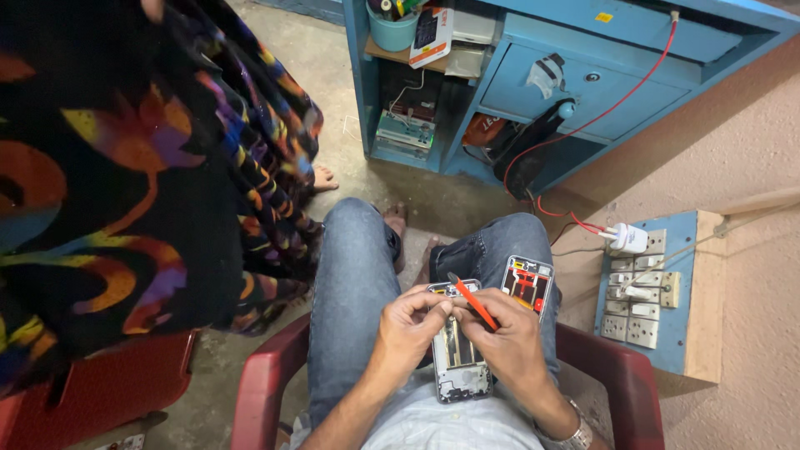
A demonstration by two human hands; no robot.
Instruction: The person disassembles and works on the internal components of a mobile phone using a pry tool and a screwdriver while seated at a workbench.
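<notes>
I sit in a red plastic chair with an opened phone body lying on my lap, its inner frame facing up. My left hand grips the phone's upper left edge. My right hand holds a thin red screwdriver, its tip down near the top of the phone. A second phone part with red and dark inner pieces rests on my right thigh, just beyond my right hand.
A person in a dark, brightly patterned garment stands close on my left, one bare foot on the concrete floor. A blue workbench with clutter stands ahead. A blue switchboard with a white plug and red wire hangs at right.
</notes>
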